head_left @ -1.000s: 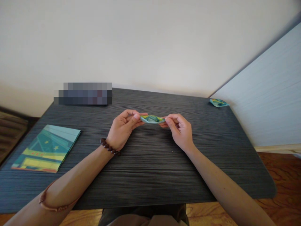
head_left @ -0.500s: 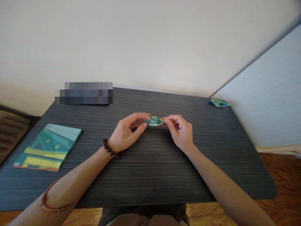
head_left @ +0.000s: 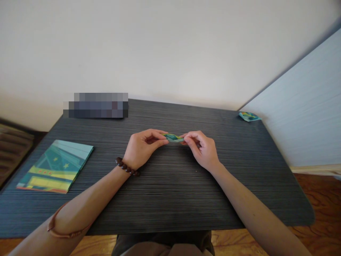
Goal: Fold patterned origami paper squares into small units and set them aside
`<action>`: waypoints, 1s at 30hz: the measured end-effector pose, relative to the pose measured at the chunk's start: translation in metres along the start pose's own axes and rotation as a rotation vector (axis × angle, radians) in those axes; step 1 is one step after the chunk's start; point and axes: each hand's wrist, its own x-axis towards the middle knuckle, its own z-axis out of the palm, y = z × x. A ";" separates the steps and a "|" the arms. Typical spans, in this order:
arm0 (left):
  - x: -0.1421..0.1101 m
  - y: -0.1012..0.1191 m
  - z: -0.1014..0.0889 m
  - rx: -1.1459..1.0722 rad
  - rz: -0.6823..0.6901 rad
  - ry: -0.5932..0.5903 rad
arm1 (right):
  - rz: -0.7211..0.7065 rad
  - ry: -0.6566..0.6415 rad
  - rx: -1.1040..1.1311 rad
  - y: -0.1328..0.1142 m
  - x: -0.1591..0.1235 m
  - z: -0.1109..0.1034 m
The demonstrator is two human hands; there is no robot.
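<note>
Between my two hands, just over the middle of the dark table, is a small piece of folded paper (head_left: 173, 137) in teal, green and yellow. My left hand (head_left: 142, 146) pinches its left end between thumb and fingers; a dark beaded bracelet circles that wrist. At the other end, the thumb and fingertips of my right hand (head_left: 203, 149) grip the paper's right tip. Both ends of the paper are hidden by my fingers. Its middle looks slightly opened, with folds showing along the top.
On the left of the table (head_left: 160, 206) lies a stack of printed paper sheets (head_left: 55, 165) in teal and yellow. A similar folded paper (head_left: 249, 116) rests at the far right corner. A pixelated object (head_left: 98, 106) sits at the back left, near the wall (head_left: 170, 49).
The left thumb and fingers have closed more tightly on the paper's left end. The folded paper looks narrower and tilted differently, and the right hand has shifted slightly left.
</note>
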 end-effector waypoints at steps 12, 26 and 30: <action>-0.005 0.002 0.001 0.194 0.095 -0.032 | -0.252 -0.144 -0.178 -0.006 0.002 0.002; -0.003 -0.005 -0.007 0.359 0.116 -0.124 | -0.257 -0.070 -0.229 -0.005 -0.001 0.001; -0.002 -0.008 -0.010 0.534 0.265 -0.159 | -0.274 -0.064 -0.232 -0.002 -0.001 0.002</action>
